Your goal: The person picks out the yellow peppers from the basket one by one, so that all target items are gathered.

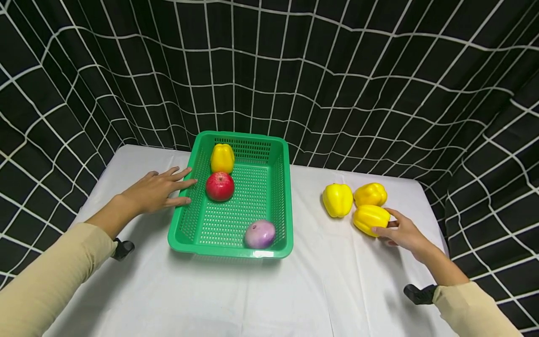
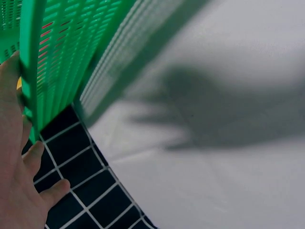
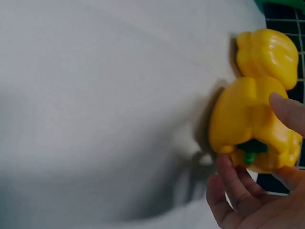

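Observation:
My left hand (image 1: pixel 162 189) lies with fingers spread across the left rim of a green plastic basket (image 1: pixel 288 196), its fingertips just over the edge. Inside the basket are a yellow bell pepper (image 1: pixel 222 158), a red pomegranate-like fruit (image 1: pixel 220 186) and a purple onion (image 1: pixel 259 234). Over on the right, my right hand (image 1: pixel 406 232) grips the stem end of a yellow bell pepper (image 1: pixel 370 220), thumb on one side and fingers on the other. The right wrist view shows this pepper's green stem (image 3: pixel 249 156) facing the palm.
Two more yellow bell peppers, one to the left (image 1: pixel 338 200) and one behind (image 1: pixel 370 194), lie close to the gripped one. A white cloth (image 1: pixel 294 295) covers the table. Black curtains with a white grid (image 1: pixel 261 70) hang around the back and sides.

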`<state>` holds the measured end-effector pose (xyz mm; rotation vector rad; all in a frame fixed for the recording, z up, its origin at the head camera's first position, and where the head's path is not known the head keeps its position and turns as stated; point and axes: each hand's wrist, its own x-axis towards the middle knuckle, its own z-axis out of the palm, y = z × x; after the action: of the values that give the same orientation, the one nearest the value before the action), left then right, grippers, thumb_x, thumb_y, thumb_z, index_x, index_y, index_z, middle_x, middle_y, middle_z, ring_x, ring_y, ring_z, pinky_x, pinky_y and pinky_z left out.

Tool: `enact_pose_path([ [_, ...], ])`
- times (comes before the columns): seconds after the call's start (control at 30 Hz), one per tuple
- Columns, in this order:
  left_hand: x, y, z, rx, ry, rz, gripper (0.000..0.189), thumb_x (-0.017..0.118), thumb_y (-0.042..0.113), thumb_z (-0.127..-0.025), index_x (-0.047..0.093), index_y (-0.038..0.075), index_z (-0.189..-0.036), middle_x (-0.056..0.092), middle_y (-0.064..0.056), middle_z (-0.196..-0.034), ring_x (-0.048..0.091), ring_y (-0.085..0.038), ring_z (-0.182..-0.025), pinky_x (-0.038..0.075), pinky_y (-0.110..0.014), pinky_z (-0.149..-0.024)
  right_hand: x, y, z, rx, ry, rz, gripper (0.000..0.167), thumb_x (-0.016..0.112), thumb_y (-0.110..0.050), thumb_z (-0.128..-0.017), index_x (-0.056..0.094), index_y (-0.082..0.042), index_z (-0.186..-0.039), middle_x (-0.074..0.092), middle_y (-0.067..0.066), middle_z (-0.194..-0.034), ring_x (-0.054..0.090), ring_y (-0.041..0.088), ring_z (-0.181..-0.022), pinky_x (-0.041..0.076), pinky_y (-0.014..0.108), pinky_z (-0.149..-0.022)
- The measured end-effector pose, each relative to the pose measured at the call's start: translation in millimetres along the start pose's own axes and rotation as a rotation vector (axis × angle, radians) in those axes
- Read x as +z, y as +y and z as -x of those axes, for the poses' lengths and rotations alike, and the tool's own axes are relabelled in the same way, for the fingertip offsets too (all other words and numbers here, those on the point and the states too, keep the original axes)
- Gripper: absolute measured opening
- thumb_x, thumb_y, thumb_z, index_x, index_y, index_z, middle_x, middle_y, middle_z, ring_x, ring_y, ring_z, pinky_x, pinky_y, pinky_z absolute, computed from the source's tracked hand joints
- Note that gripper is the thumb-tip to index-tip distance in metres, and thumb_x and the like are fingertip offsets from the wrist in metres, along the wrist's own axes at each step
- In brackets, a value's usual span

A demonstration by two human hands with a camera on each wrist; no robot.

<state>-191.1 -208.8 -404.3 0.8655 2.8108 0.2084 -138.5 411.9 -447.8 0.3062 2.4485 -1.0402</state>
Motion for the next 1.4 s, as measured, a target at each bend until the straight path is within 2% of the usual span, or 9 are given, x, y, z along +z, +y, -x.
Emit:
enact_pose_path([
  [0.17,0.6,-0.8,0.1,-0.006,-0.002,0.003,0.064,0.058,0.048,-0.098,0.044,0.016,-0.151,0.026,-0.013,-0.162,0.022,-0.044,-0.147,0.031,-0.071,-0.105,-10,-12,3.1,0.000,-0.005,0.058,0.103,0.069,-0.044,-0.092,0.006,0.004,-0.156,0.031,0.041,-0.142,0.051,0.047,-0.118,0.054,0.048,-0.092],
  [0.33,1.7,-1.9,-0.2,-0.012,-0.005,0.003,0.064,0.057,0.049,-0.098,0.044,0.016,-0.151,0.025,-0.013,-0.163,0.021,-0.044,-0.147,0.031,-0.071,-0.106,-30,-29,2.7,-0.040,0.033,0.107,0.101,0.067,-0.045,-0.094,0.004,0.004,-0.156,0.024,0.045,-0.146,0.036,0.056,-0.129,0.043,0.063,-0.100],
  [0.5,1.8,-2.7,0.0,-0.014,-0.004,0.005,0.064,0.058,0.048,-0.098,0.044,0.017,-0.152,0.025,-0.013,-0.163,0.022,-0.044,-0.147,0.031,-0.070,-0.106,-51,-53,0.7,-0.093,0.101,0.125,0.100,0.065,-0.044,-0.095,0.003,0.003,-0.157,0.021,0.046,-0.148,0.031,0.058,-0.133,0.040,0.065,-0.102],
  [0.7,2.2,-4.5,-0.2,-0.009,0.001,0.009,0.064,0.058,0.048,-0.098,0.043,0.017,-0.152,0.025,-0.013,-0.163,0.022,-0.044,-0.147,0.031,-0.070,-0.106,-60,-90,-4.8,-0.128,0.113,0.170,0.103,0.067,-0.048,-0.093,0.001,-0.001,-0.158,0.019,0.042,-0.150,0.028,0.058,-0.135,0.035,0.069,-0.104],
  [0.83,2.8,-5.2,-0.6,-0.003,0.005,0.010,0.064,0.058,0.048,-0.098,0.044,0.016,-0.151,0.025,-0.013,-0.163,0.023,-0.044,-0.147,0.031,-0.070,-0.105,-56,-117,-8.9,-0.174,0.108,0.185,0.104,0.069,-0.046,-0.092,0.002,-0.004,-0.159,0.021,0.041,-0.151,0.028,0.056,-0.135,0.032,0.071,-0.104],
  [1.03,3.5,-4.6,-1.8,-0.004,0.001,0.004,0.064,0.056,0.050,-0.098,0.043,0.017,-0.152,0.025,-0.013,-0.163,0.023,-0.044,-0.147,0.032,-0.070,-0.105,-39,-159,-15.5,-0.266,0.094,0.173,0.098,0.071,-0.040,-0.092,0.007,-0.006,-0.160,0.024,0.037,-0.152,0.030,0.052,-0.137,0.033,0.068,-0.106],
  [1.4,3.6,-3.6,-2.0,0.002,0.007,0.010,0.064,0.057,0.049,-0.098,0.044,0.017,-0.151,0.026,-0.013,-0.163,0.023,-0.043,-0.147,0.032,-0.070,-0.105,12,-224,-31.0,-0.365,0.055,0.085,0.090,0.070,-0.033,-0.094,0.013,-0.013,-0.160,0.022,0.029,-0.157,0.038,0.045,-0.137,0.039,0.059,-0.107],
])
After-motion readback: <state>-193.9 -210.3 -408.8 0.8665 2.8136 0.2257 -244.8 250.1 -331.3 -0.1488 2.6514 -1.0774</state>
